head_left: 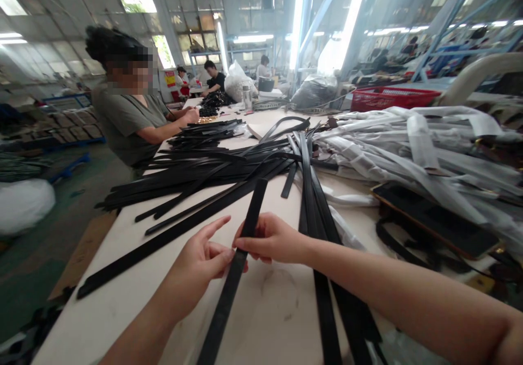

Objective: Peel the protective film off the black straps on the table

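A long black strap runs from the lower edge of the view up to its squared end, tilted to the right. My right hand pinches it below that end, thumb across the front and fingers behind. My left hand meets the strap just lower down, its thumb at the left edge and a fingertip showing past the other side. The left index finger points away, off the strap. Beyond both hands lies a pile of similar black straps, with more hanging toward me on the right.
White-wrapped straps heap on the right of the pale table, beside a dark flat case-like object. A red basket and plastic bags stand farther back. A co-worker works along the left edge.
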### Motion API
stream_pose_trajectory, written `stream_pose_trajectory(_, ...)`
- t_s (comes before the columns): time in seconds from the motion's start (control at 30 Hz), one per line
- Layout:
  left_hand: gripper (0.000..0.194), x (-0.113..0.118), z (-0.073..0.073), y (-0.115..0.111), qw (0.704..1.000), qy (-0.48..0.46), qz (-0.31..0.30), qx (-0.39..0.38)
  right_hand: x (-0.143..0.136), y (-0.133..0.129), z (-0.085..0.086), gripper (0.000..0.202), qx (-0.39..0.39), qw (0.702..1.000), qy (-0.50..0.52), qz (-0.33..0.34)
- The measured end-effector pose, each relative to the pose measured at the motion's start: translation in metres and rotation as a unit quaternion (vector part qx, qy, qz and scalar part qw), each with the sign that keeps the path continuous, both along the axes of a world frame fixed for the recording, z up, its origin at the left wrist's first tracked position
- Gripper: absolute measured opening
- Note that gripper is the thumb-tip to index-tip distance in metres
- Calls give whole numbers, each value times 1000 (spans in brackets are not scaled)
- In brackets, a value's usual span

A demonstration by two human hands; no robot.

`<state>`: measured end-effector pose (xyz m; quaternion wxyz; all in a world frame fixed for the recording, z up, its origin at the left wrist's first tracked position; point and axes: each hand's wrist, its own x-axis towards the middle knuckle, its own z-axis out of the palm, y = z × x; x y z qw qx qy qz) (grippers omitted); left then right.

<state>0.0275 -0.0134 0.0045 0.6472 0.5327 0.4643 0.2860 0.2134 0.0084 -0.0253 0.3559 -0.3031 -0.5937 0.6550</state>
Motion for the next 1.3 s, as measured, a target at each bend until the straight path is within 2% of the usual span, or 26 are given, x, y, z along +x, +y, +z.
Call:
stream_pose_trajectory(0.03, 91, -1, 1, 0, 1000, 2, 0, -1, -1, -1, 0, 33, -3, 1000, 3, 4)
stream_pose_trajectory(0.07, 91, -1, 2, 0, 1000, 6, -1, -3, -1, 1, 1, 33, -13, 999, 23, -19)
stream_pose_trajectory(0.17, 89, -1, 4, 0, 1000, 19, 3, -5, 1, 9, -1, 32, -47, 985, 88, -140)
stream_pose_trajectory(0.2, 89, 0, 4, -1, 1000, 21, 8, -3, 2, 11, -2, 31, -48, 983, 87, -154)
stream_pose_trajectory(0.23, 90, 0, 4, -1, 1000, 21, 16, 2, 2, 12, -3, 29, -40, 986, 69, -144)
stream_pose_trajectory(0.3, 92, 2, 1, 0, 999, 19, 33, 17, 0, 9, -6, 25, -3, 996, 7, -84)
stream_pose_trajectory(0.4, 93, 2, -4, 2, 998, 24, 46, 45, -7, -2, -8, 20, 79, 993, -90, -23)
stream_pose_trajectory(0.57, 87, -5, -8, 6, 994, 50, 46, 85, -15, -9, -6, 22, 142, 977, -152, -53)
stream_pose_trajectory(0.63, 79, -11, -4, 5, 997, 33, 2, 68, -10, -5, -4, 25, 150, 975, -132, -92)
stream_pose_trajectory(0.7, 71, -18, 3, 1, 994, 11, -103, 18, -2, 4, -2, 29, 143, 971, -92, -169)
stream_pose_trajectory(0.77, 64, -23, 11, -6, 976, -5, -214, -35, 7, 12, -1, 32, 125, 958, -47, -255)
stream_pose_trajectory(0.8, 57, -26, 16, -10, 970, -14, -237, -49, 12, 15, 0, 34, 114, 951, -21, -286)
stream_pose_trajectory(0.83, 50, -29, 20, -14, 971, -26, -231, -52, 15, 17, 1, 34, 102, 948, 8, -301)
stream_pose_trajectory(0.87, 42, -34, 25, -18, 978, -37, -199, -46, 18, 18, 1, 35, 88, 949, 36, -300)
stream_pose_trajectory(0.93, 32, -53, 33, -29, 995, -49, -85, -10, 21, 16, 2, 36, 59, 962, 75, -258)
stream_pose_trajectory(1.0, 27, -87, 42, -51, 996, -47, 59, 45, 20, 10, 0, 39, 37, 976, 76, -202)
stream_pose_trajectory(1.03, 26, -109, 47, -68, 987, -44, 138, 75, 20, 7, -1, 41, 32, 981, 62, -182)
stream_pose_trajectory(1.07, 23, -133, 52, -89, 973, -41, 204, 99, 19, 5, -3, 42, 31, 984, 43, -168)
stream_pose_trajectory(1.2, 14, -224, 69, -199, 921, 21, 365, 136, 15, -1, -12, 42, 44, 989, -23, -140)
stream_pose_trajectory(1.27, 22, -256, 69, -251, 895, 64, 422, 129, 12, -2, -15, 44, 57, 988, -39, -135)
stream_pose_trajectory(1.3, 27, -269, 66, -271, 873, 95, 467, 106, 11, -2, -16, 45, 64, 988, -49, -132)
